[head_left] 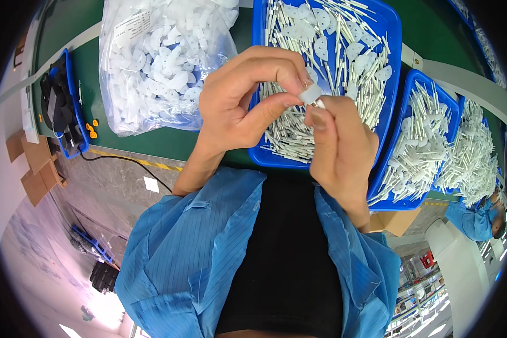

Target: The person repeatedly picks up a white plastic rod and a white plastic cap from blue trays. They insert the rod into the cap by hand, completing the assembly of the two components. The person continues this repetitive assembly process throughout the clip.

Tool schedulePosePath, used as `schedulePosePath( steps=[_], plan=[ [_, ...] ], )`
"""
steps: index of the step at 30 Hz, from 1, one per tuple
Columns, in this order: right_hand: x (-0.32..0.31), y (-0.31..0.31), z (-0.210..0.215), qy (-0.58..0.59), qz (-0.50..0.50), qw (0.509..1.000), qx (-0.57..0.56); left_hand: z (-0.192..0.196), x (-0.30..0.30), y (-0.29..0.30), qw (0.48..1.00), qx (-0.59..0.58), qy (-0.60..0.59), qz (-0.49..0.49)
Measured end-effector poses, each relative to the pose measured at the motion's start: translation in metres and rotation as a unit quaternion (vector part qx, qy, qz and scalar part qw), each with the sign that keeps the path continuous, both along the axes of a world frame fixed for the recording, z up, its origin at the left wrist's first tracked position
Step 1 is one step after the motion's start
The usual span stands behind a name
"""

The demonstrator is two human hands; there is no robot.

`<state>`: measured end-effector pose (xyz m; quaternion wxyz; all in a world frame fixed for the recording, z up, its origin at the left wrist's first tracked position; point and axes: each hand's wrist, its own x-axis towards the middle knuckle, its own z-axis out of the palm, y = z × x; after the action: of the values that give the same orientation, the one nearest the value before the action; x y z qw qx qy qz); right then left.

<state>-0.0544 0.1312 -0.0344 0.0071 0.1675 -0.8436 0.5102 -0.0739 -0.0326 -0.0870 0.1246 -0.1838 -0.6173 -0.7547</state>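
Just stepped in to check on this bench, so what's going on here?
A person in a blue coat holds a small white part between the left hand and right hand, above a blue tray of white pins and flat pieces. More filled trays sit to the right, and a clear bag of white pieces to the left.

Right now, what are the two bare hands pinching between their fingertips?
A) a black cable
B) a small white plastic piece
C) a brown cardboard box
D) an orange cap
B: the left hand and the right hand meet at a small white plastic piece, held up above the blue plastic tray full of thin white rods and flat white parts.
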Motion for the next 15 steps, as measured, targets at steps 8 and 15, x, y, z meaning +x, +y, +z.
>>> schedulePosePath(
  steps=[8, 15],
  plan=[
    [0.008, -0.004, -0.004, 0.074, -0.021, 0.996, 0.044, -0.004, 0.001, 0.008, 0.999, 0.033, 0.032, -0.013],
    [-0.005, 0.011, -0.019, 0.075, 0.006, 0.997, -0.020, 0.009, -0.013, -0.015, 0.978, -0.170, 0.106, -0.050]
  ],
)
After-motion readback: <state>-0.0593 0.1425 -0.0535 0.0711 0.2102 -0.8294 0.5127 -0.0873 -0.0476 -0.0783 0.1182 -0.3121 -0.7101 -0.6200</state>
